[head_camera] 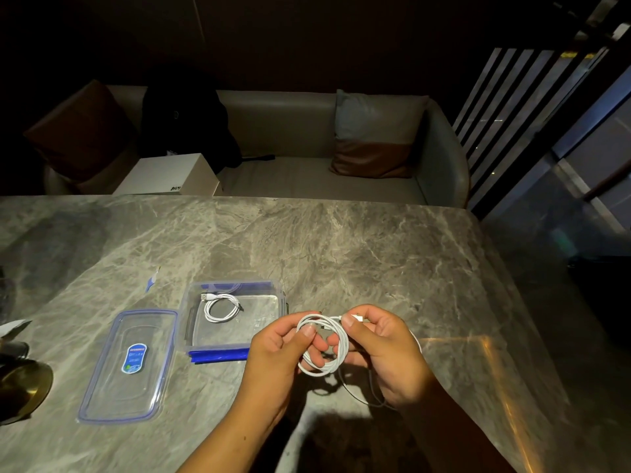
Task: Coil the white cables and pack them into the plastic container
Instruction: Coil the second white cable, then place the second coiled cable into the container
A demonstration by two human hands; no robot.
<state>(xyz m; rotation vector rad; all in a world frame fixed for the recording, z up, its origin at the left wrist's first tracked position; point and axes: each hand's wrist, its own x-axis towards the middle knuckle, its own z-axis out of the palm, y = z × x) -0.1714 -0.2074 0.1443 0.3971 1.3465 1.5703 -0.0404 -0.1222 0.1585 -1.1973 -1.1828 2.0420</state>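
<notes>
I hold a white cable (338, 353) wound into a round coil above the marble table. My left hand (283, 349) grips the coil's left side between thumb and fingers. My right hand (382, 349) pinches the cable's plug end at the top right of the coil. The open clear plastic container (273, 302) with blue clips sits just left of my hands. A second coiled white cable (220, 307) lies in the container's left part.
The container's clear lid (126, 370) with a blue label lies flat to the left of the container. A brass-coloured object (20, 387) stands at the table's left edge. A sofa (307, 179) with cushions runs behind the table's far edge.
</notes>
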